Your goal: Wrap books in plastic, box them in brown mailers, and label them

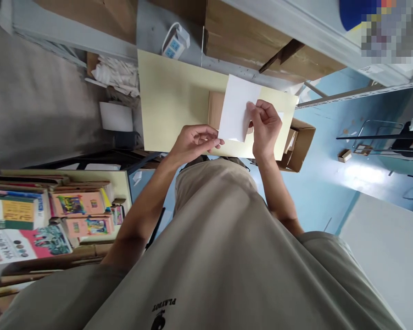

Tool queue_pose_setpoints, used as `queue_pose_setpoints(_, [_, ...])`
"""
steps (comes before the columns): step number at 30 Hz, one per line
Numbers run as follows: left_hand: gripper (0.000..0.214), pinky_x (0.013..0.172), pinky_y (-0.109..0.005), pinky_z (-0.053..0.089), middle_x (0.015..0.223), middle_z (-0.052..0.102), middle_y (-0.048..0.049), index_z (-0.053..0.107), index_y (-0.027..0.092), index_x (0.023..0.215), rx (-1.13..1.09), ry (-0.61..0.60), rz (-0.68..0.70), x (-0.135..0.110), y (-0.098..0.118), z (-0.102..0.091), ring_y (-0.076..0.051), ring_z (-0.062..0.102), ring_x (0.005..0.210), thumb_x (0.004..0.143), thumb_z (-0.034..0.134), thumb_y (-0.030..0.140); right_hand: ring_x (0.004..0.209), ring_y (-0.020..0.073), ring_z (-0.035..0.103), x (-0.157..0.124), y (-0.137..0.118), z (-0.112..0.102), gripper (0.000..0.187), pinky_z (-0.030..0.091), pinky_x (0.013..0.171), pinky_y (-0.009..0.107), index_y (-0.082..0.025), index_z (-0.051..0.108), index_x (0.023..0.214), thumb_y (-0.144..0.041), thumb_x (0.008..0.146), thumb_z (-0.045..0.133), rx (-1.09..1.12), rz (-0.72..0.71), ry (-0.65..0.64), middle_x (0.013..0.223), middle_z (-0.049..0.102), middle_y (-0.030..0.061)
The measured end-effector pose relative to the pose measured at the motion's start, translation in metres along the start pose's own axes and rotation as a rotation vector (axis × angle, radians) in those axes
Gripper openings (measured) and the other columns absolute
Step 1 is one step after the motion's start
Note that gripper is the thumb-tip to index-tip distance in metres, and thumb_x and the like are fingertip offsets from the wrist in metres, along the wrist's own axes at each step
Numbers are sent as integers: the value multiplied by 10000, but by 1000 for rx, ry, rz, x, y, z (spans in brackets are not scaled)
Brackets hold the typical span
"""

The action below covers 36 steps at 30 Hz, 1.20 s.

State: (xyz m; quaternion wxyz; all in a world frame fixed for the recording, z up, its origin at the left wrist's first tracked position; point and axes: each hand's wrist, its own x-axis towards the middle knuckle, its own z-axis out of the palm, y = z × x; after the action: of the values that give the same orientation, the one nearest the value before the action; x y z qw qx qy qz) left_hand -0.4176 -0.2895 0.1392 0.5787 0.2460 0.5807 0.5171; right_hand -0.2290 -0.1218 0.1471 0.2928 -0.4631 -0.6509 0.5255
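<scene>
Two hands share one white sheet (234, 107), which we hold in the air just above the pale yellow table (172, 101). Our left hand (196, 142) pinches the sheet's lower left corner between thumb and fingertips, the other fingers curled in. Our right hand (265, 126) grips the right edge, fingers bent narrow over the paper. A brown board (214, 110) lies on the table, partly hidden behind the sheet. An open cardboard box (301, 144) sits just beside the table's right corner, a power strip (175, 43) beyond its far edge, and stacked books (37, 220) to our left.
</scene>
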Motion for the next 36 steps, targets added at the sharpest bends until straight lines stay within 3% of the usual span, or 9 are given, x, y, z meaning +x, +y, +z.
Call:
queue_pose_setpoints(6, [471,805,-426,772,1075,917,-130,895,253,1031,-18,-19,22,-1,-5,-11,-338,903,1041,844,1006,671,896,201,759,-10,-3,36,559,697,750,376,-315,687,1118,-867,1056,749,38,49,68,971,694,5])
queue_pose_setpoints(12, [419,773,-408,743,999,886,-114,869,224,984,-76,32,69,-3,-3,-27,-335,904,1016,879,967,617,870,194,733,-10,-7,53,574,643,721,347,-326,677,1138,-897,1086,660,-5,36,37,952,679,2])
queue_pose_setpoints(17, [440,710,-362,708,999,899,-110,867,209,1027,-87,55,116,-4,2,-50,-295,896,927,849,991,592,803,172,684,-11,-30,62,525,628,691,325,-307,660,1057,-813,1036,801,66,103,112,929,687,-11])
queue_pose_setpoints(21, [477,640,-332,676,952,897,-108,840,191,972,-92,57,163,1,4,-54,-276,881,841,814,1021,602,754,138,648,-11,-40,70,582,602,657,283,-301,667,1001,-842,951,876,127,156,179,890,691,-34])
queue_pose_setpoints(26, [445,618,-300,662,904,878,-80,805,197,940,-74,112,203,12,-1,-53,-247,874,806,874,1003,591,884,183,724,-15,-40,66,572,611,717,325,-326,683,1065,-868,964,834,49,164,147,910,701,-19])
queue_pose_setpoints(30, [368,631,-278,671,857,852,-44,831,205,992,-55,179,244,21,-6,-54,-202,850,748,927,995,529,1213,294,758,-23,-44,53,573,657,967,487,-340,657,1008,-898,973,780,9,55,-1,1177,818,55])
queue_pose_setpoints(32, [344,654,-286,690,831,834,-28,856,206,1059,-70,189,242,24,-7,-56,-193,846,721,959,976,513,1353,354,719,-27,-44,47,575,637,1017,549,-338,628,936,-889,969,791,-17,27,-82,1296,837,83])
queue_pose_setpoints(36, [347,692,-335,733,832,828,-19,883,219,1139,-130,157,217,24,-7,-60,-235,886,775,989,941,527,1224,350,745,-34,-30,34,521,611,895,505,-331,662,947,-830,980,808,-56,18,-153,1210,813,79])
